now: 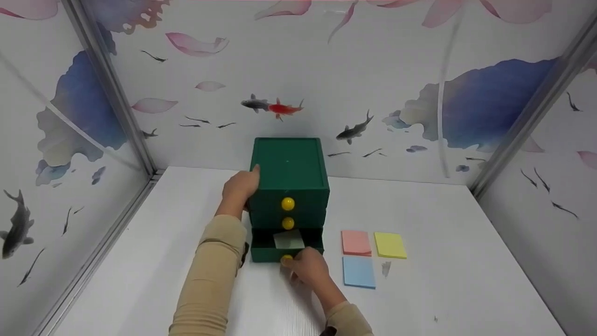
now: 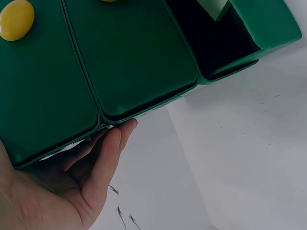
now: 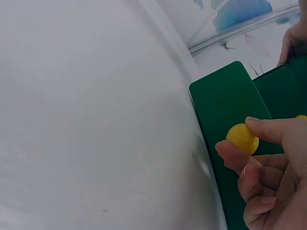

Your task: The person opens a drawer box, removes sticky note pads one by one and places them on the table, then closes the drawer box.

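Observation:
A dark green cabinet (image 1: 289, 163) with three stacked drawers and yellow knobs stands against the back wall. Its bottom drawer (image 1: 266, 255) is pulled out, with a pale green sticky note pad (image 1: 289, 239) lying inside. My right hand (image 1: 310, 267) pinches that drawer's round yellow knob (image 3: 242, 139) between thumb and index finger, the other fingers curled below. On the cabinet's left side rests my left hand (image 1: 241, 187), its fingers extended along the side wall in the left wrist view. The upper two drawers (image 2: 134, 57) are closed.
Right of the cabinet, pink (image 1: 356, 242), yellow (image 1: 390, 245) and blue (image 1: 358, 272) sticky note pads lie on the white table (image 1: 443, 280). A small grey mark (image 1: 386, 269) shows beside the blue pad. Printed panels (image 1: 298, 70) enclose the back and sides.

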A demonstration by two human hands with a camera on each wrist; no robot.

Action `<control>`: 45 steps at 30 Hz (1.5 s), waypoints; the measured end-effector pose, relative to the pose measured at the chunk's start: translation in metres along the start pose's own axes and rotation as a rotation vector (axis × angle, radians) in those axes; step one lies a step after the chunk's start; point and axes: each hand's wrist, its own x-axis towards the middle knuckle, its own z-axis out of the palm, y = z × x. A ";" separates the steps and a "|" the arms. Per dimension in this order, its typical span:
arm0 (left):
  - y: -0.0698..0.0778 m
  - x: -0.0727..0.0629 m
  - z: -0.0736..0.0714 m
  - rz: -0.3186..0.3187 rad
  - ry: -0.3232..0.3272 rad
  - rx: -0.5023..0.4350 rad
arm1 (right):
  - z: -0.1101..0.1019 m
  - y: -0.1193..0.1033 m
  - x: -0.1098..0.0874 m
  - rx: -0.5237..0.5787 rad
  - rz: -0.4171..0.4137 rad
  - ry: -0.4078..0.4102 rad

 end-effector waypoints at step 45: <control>0.006 0.003 0.004 0.018 0.032 0.017 | -0.022 -0.006 -0.034 -0.294 0.017 -0.194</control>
